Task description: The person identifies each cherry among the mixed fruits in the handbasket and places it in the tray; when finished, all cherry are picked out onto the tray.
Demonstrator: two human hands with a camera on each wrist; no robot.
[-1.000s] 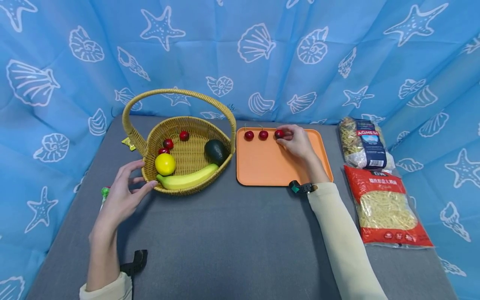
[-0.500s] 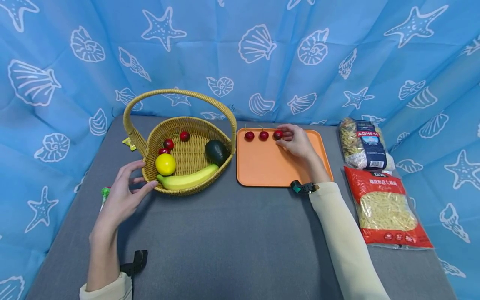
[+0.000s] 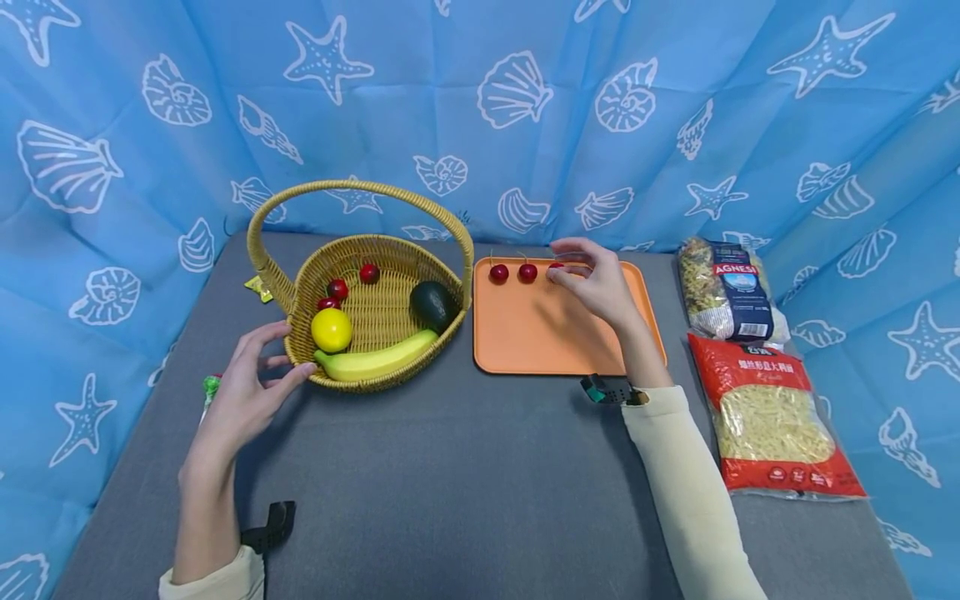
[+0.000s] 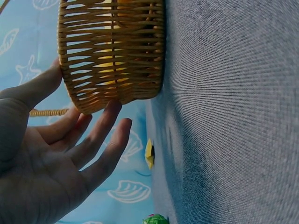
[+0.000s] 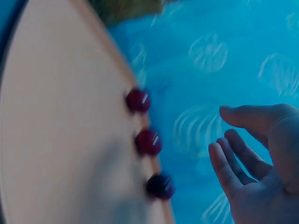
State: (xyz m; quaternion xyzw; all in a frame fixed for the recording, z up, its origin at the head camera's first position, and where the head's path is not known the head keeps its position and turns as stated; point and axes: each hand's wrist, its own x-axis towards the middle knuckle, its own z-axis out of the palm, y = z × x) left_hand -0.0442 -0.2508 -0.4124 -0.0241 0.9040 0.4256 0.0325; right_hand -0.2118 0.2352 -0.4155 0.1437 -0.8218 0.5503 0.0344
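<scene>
My left hand (image 3: 243,387) rests at the left end of the wicker basket (image 4: 112,51), thumb and fairly straight fingertips touching its side. Inside the basket lie a banana (image 3: 378,357), a yellow round fruit (image 3: 331,329), a dark avocado (image 3: 432,305) and three cherries (image 3: 369,273). My right hand (image 3: 596,283) hovers over the orange tray (image 3: 525,333), fingers apart and holding nothing. Along the tray's far edge sit three cherries in a row (image 5: 148,142); in the head view the fingers partly cover the rightmost. The right wrist view shows a gap between hand and cherries.
At the right lie a bag of mixed pasta (image 3: 731,287) and a red bag of spiral pasta (image 3: 776,417). A yellow wrapped candy (image 3: 258,288) and a green-wrapped lollipop (image 3: 211,386) lie left of the basket. A blue shell-patterned curtain (image 3: 465,108) hangs behind the table.
My right hand has let go of the third cherry on the tray and lifted slightly, fingers spreading. The left hand and basket have stayed in place.
</scene>
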